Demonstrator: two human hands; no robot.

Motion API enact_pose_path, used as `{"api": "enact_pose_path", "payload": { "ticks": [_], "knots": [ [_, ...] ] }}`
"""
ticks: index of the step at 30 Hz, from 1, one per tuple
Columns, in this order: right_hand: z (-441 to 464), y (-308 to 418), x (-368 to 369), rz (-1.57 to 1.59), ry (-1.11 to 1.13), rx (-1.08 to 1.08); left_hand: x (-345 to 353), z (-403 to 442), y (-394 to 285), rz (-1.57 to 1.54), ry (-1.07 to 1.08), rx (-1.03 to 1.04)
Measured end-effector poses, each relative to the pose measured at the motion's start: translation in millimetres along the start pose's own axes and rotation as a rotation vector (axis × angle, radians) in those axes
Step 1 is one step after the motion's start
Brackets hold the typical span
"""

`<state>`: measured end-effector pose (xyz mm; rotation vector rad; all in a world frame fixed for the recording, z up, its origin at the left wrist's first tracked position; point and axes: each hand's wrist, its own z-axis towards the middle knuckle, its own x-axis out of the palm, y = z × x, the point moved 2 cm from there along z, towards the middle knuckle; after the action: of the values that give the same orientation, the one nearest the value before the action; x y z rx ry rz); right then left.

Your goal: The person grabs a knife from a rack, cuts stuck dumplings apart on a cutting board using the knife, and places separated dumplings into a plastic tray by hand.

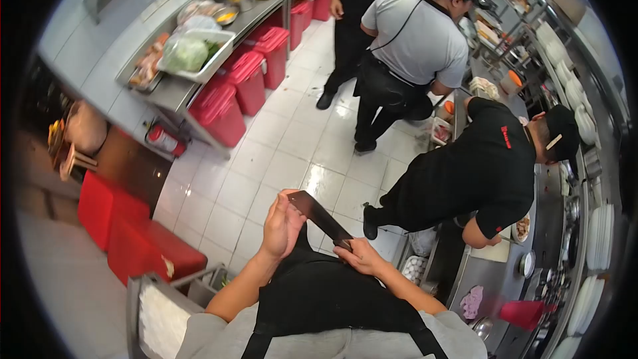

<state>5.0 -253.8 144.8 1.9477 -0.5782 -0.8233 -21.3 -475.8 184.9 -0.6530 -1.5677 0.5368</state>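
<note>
Out in front of my body, both hands hold a dark, flat, oblong object [321, 219] slanted between them. Its surface is brownish-black and smooth; I cannot make out for certain what it is. My left hand [283, 227] is at its upper left end, with the fingertips curled against the edge and corner. Closed around its lower right end is my right hand [362, 256], with the thumb on top, hiding that end. The black apron [339, 302] I wear lies just beneath.
Red lidded bins [219, 113] stand under a steel counter [173, 93] holding a food tray [222, 53]. Co-workers [412, 43] stand ahead; a person in black [472, 159] bends over the right counter [482, 269]. Red seats [143, 226] and a white-filled container [163, 322] are at left.
</note>
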Motion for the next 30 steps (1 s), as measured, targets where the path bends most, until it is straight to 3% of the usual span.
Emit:
{"api": "enact_pose_path", "payload": {
  "ticks": [3,9,11,15,25,27,29,30],
  "knots": [
    [13.2,6.2,-25.5,0.038,-0.165,-0.009,17.7,60.2,-4.7,-0.049,0.174,-0.099],
    [38.0,-16.4,-55.9,0.07,-0.399,0.128,38.8,160.6,18.3,0.104,0.297,-0.316],
    [46.3,-20.5,-68.5,-0.026,-0.551,0.151,45.8,188.9,23.8,0.453,0.407,-0.369],
    [69.3,-24.4,-102.9,0.095,-0.665,0.199,47.5,244.8,52.9,0.337,0.398,-0.501],
    [146.8,-46.0,-225.0,-0.155,-0.76,0.085,50.7,376.7,83.5,0.298,0.446,-0.412],
    [159.8,-49.1,-244.0,-0.133,-0.785,0.045,56.1,411.8,82.5,0.547,0.481,-0.454],
    [171.7,-57.1,-263.5,-0.099,-0.774,0.105,-1.3,454.7,131.2,0.773,0.398,-0.489],
    [180.9,-59.6,-272.6,-0.062,-0.757,0.126,-33.2,475.8,154.9,1.063,0.394,-0.582]
  ]
}}
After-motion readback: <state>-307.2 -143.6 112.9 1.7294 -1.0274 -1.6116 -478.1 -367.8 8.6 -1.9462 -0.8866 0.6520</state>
